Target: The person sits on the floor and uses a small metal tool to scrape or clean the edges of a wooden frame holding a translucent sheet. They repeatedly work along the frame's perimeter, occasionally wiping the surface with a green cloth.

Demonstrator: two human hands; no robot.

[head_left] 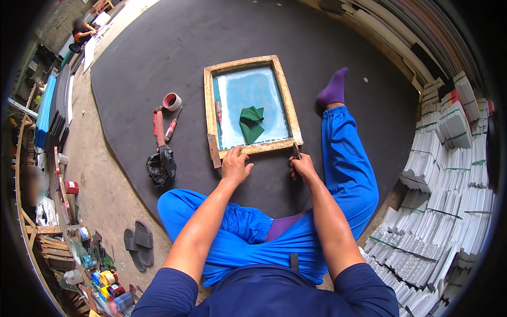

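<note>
On the dark floor mat (158,47) | our left hand (235,166) presses flat, open, on the wooden screen frame (252,108) | our right hand (303,168) grips a small dark tool (296,151) at its corner | a slip could tear the mesh.

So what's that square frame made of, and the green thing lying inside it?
The frame looks like bare, unpainted wood: pale tan, matte, with paint smudges. The green thing seems to be soft cloth, since it lies crumpled in folds on the pale blue mesh.
</note>
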